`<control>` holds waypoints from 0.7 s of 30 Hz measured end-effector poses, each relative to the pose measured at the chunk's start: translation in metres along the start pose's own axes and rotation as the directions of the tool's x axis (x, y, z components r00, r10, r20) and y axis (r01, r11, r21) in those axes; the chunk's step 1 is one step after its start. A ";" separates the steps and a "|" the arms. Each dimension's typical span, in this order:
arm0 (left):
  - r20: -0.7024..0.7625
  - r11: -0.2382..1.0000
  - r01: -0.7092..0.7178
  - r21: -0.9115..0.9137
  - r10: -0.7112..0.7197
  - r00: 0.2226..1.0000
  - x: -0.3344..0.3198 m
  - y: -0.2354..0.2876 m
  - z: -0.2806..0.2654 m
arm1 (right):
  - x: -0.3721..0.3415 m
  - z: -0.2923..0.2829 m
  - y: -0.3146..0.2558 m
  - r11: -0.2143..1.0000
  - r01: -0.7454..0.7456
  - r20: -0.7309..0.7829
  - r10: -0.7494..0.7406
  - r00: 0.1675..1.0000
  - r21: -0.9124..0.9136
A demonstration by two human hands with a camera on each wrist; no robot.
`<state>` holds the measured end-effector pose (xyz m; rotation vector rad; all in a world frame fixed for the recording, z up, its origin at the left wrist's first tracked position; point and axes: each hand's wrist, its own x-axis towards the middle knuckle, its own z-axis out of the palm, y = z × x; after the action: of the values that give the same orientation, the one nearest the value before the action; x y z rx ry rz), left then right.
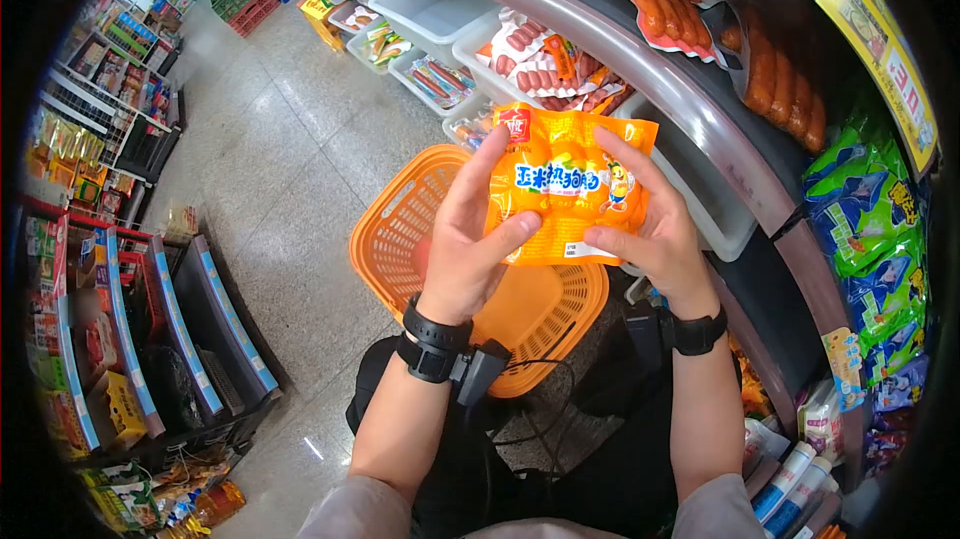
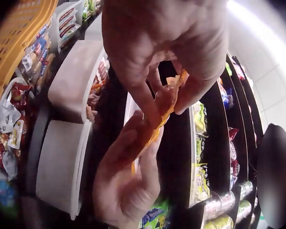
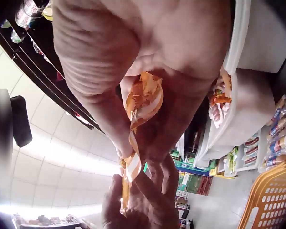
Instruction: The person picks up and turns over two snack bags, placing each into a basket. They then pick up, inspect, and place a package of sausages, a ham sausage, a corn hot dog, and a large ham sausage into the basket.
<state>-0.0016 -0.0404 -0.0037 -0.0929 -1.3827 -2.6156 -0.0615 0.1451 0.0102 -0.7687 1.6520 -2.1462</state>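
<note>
In the head view an orange sausage packet [image 1: 565, 189] with blue and white lettering faces up, held between both hands. The left hand [image 1: 470, 229] pinches its left side, thumb on the front. On the right side, the right hand [image 1: 660, 239] grips it likewise, thumb near the lower corner. Seen edge-on in the left wrist view, the packet [image 2: 164, 114] lies between the fingers of the left hand [image 2: 167, 47] and the right hand [image 2: 128, 181]. The right wrist view shows the packet's side edge [image 3: 133, 162] under the right hand [image 3: 143, 47].
An orange basket [image 1: 400, 209] stands on the floor below the hands. White bins [image 1: 430, 9] of packaged sausages line the shelf front [image 1: 560, 14]. Green packets [image 1: 865, 219] hang at the right, and other shelves [image 1: 215, 329] stand at the left across the aisle.
</note>
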 end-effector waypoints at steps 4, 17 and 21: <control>0.067 0.997 -0.021 -0.077 0.026 0.997 0.005 0.002 0.002 | 0.003 0.003 -0.004 0.999 0.021 -0.024 -0.020 1.000 0.031; 0.142 0.979 0.039 -0.200 -0.010 0.990 0.002 0.005 -0.001 | -0.004 -0.014 -0.008 0.993 -0.099 0.044 0.096 0.994 0.057; 0.146 0.970 0.078 -0.231 -0.045 0.988 0.003 0.016 0.011 | -0.002 -0.005 -0.010 0.993 0.044 0.026 -0.047 0.999 0.114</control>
<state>-0.0015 -0.0402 0.0165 -0.2746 -1.1230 -2.8653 -0.0621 0.1529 0.0181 -0.8073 1.4980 -2.2275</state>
